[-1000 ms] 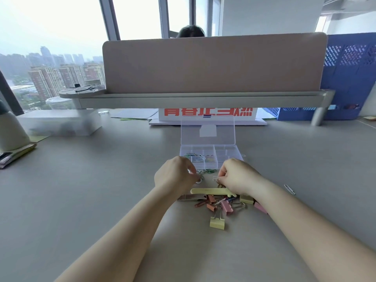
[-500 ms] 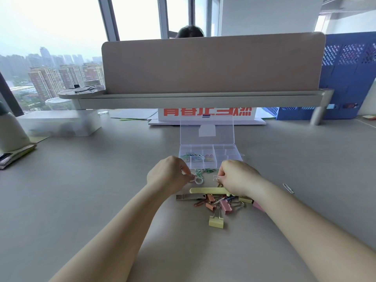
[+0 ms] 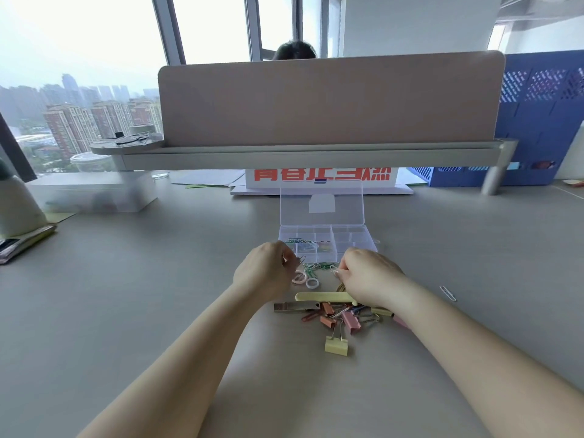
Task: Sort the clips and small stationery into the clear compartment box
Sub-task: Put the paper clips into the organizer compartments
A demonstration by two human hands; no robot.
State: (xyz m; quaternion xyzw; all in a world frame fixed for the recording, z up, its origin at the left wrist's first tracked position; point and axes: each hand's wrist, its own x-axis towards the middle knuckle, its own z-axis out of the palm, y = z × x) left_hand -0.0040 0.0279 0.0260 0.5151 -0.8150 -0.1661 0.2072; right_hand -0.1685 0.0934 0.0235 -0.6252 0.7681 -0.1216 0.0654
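Desk (image 3: 158,311) open either side — binder clips (image 3: 336,320) crowd between the forearms.

Grey worktop (image 3: 126,311); tan divider (image 3: 328,99) at 12 o'clock; windows (image 3: 79,58) at 10, hazy daylight, probably overcast.

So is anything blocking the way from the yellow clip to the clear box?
Yes. Between the yellow binder clip and the clear compartment box lie the other clips, a yellow stick and both hands.

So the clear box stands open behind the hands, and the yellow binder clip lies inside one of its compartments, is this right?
Not quite. The clear box does stand open behind the hands, but the head view shows the yellow binder clip lying on the desk, at the near edge of the loose pile, not in a compartment.
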